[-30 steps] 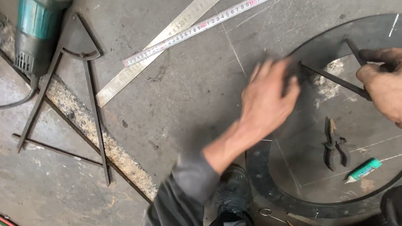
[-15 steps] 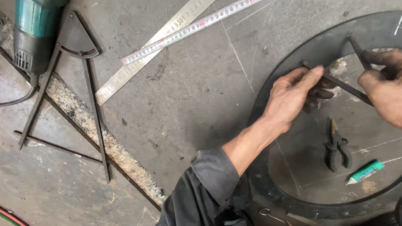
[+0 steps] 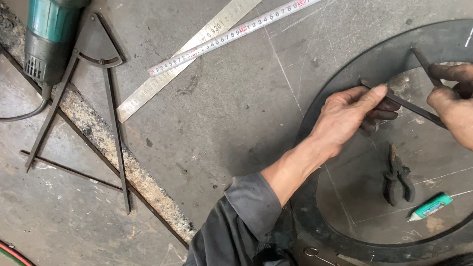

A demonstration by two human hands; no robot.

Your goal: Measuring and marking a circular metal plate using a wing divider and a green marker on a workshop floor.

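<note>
Up in the top left corner lies a teal-and-grey angle grinder, its black cord curling off to the left edge. Just beside it, touching its lower end, a big dark steel divider spreads its two legs down the concrete floor — a thin crossbar near the tips. Across the top, a long steel ruler and a white measuring tape cross each other. Over to the right, black pliers lie flat, a small green-and-white marker just beside them.
</note>
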